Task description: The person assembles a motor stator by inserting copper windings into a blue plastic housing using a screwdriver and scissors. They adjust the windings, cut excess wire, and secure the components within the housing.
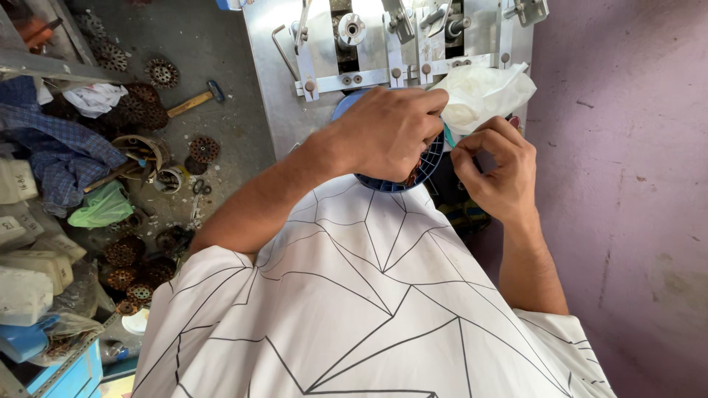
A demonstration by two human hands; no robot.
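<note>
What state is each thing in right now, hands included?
Left hand: closed over the blue round holder, fingers curled.
Right hand: pinching at the holder's rim.
Blue round holder: gripped, mostly hidden.
White plastic bag: crumpled against the metal machine.
Hammer: lying flat on floor.

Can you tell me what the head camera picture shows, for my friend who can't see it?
A person's left hand rests on a round blue part with copper wire, the right hand pinching beside it below a white bag. A metal machine stands behind; a hammer lies on the floor.
</note>
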